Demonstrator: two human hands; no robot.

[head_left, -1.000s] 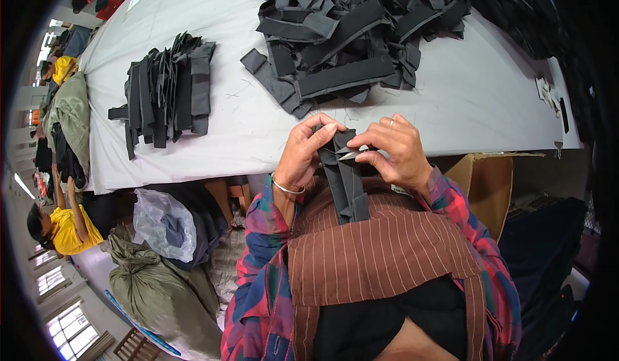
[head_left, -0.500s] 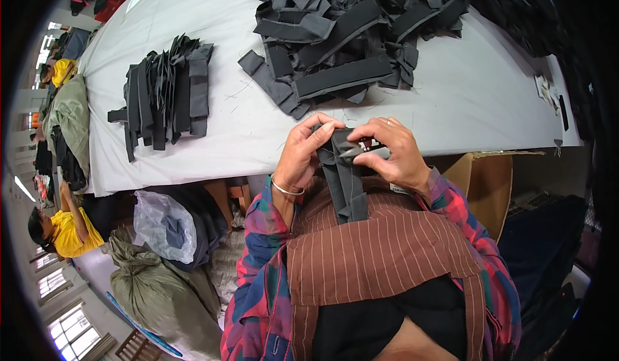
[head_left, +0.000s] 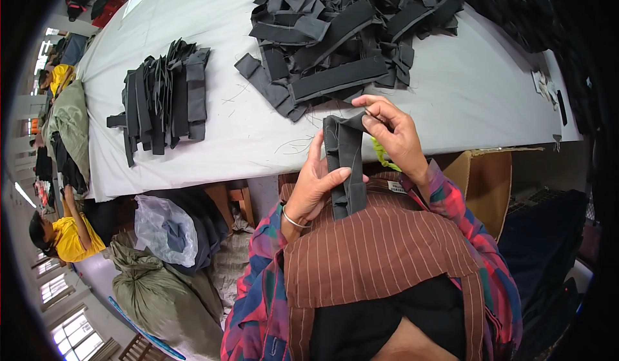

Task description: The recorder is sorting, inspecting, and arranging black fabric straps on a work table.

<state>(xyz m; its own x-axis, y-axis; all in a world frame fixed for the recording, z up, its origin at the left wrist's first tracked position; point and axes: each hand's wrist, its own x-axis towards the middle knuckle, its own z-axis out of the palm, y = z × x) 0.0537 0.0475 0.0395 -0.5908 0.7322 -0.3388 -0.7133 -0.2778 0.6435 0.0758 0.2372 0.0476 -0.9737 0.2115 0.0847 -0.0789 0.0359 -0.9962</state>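
In front of my apron a dark grey fabric strip (head_left: 348, 161) hangs upright between my hands, folded along its length. My left hand (head_left: 317, 185) grips its lower part, thumb across the front. At the top corner, my right hand (head_left: 394, 132) pinches the strip between thumb and fingers and draws it out to the right. A yellow-green cord (head_left: 382, 153) shows below the right palm; whether the thread snips are still in that palm is hidden. Beyond my hands lies a heap of similar strips (head_left: 342, 80), and to the left a neater row of strips (head_left: 166, 100).
Loose threads lie on the white-covered table (head_left: 258, 148). An open cardboard box (head_left: 488, 190) stands below its edge at right. On the left are a clear plastic bag (head_left: 166, 229), a tied olive sack (head_left: 161, 290) and a person in yellow (head_left: 76, 237).
My right hand has moved up, and the snips it held are out of sight. It now pinches the strip's top corner. My left hand has slid down the strip.
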